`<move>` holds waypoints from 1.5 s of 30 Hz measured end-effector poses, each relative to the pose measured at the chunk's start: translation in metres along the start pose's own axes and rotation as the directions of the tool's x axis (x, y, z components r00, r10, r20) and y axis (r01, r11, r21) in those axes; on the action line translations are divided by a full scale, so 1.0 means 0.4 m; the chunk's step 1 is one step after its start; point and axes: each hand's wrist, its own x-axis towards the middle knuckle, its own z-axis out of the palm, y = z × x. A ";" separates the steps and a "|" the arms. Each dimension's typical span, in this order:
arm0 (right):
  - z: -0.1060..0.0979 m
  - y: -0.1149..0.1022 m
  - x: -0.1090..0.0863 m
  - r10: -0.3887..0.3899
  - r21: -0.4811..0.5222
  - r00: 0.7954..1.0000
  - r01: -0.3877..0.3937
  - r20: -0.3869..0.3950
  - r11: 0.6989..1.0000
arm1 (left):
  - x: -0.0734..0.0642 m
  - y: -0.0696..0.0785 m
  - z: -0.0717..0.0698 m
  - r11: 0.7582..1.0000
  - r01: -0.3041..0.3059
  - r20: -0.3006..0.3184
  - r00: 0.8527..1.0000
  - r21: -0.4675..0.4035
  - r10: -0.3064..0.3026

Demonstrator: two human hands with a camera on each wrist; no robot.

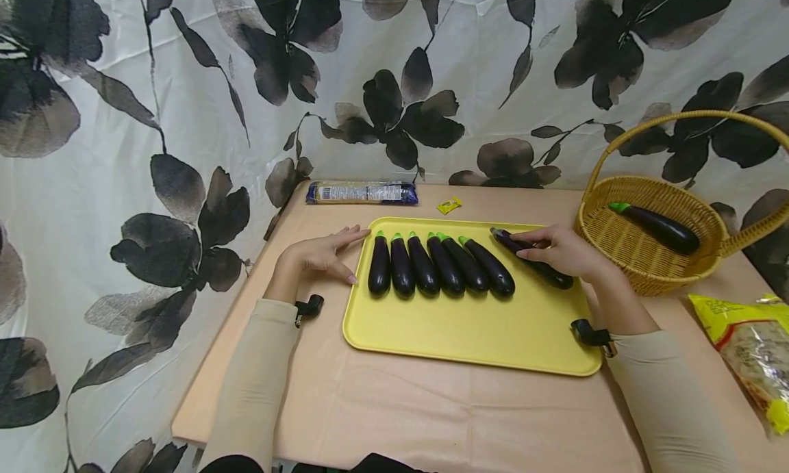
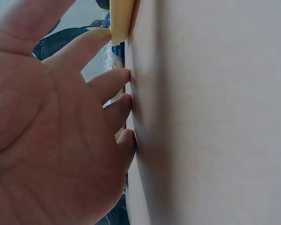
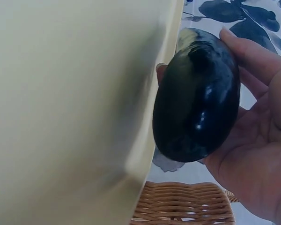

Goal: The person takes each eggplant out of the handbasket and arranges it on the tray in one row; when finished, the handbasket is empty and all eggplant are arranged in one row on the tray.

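Note:
Several dark purple eggplants with green stem ends lie side by side on a yellow tray. At the tray's left edge is my left hand, its fingers spread and holding nothing. In the left wrist view a fingertip of the left hand meets the tray's rim, while other fingertips rest on the tabletop. Over the tray's right part, my right hand grips another eggplant between thumb and fingers. The right wrist view shows this eggplant from its rounded end, close to the tray surface.
A wicker basket with a tall handle stands right of the tray, one eggplant inside. Behind the tray lie a blue-ended packet and a small yellow wrapper. A yellow-and-clear bag sits at the right.

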 end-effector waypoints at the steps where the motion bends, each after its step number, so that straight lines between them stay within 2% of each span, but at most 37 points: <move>1: 0.002 -0.002 0.000 0.002 0.002 1.000 -0.002 0.011 1.000 | 0.000 0.000 0.000 1.000 0.000 0.000 1.000 0.000 0.000; 7: 0.009 -0.003 0.005 0.020 -0.017 0.999 -0.019 0.051 1.000 | 0.000 0.002 -0.002 1.000 0.003 0.000 1.000 0.011 -0.003; 15: 0.007 -0.014 0.001 0.010 -0.063 0.995 -0.004 0.098 0.998 | 0.000 0.002 -0.003 1.000 0.007 0.000 1.000 0.002 -0.007; 24: 0.005 -0.028 -0.005 -0.021 -0.005 0.986 0.022 0.168 1.000 | -0.002 0.006 -0.006 0.999 0.025 0.005 1.000 -0.027 -0.025; 34: 0.011 -0.034 -0.004 -0.060 0.049 0.983 0.052 0.174 0.997 | -0.003 0.011 -0.009 0.999 0.019 0.008 1.000 -0.031 -0.019; 45: 0.014 -0.032 -0.003 -0.028 0.082 0.983 0.013 0.183 0.997 | -0.003 0.009 -0.009 0.999 0.022 0.009 1.000 -0.023 -0.022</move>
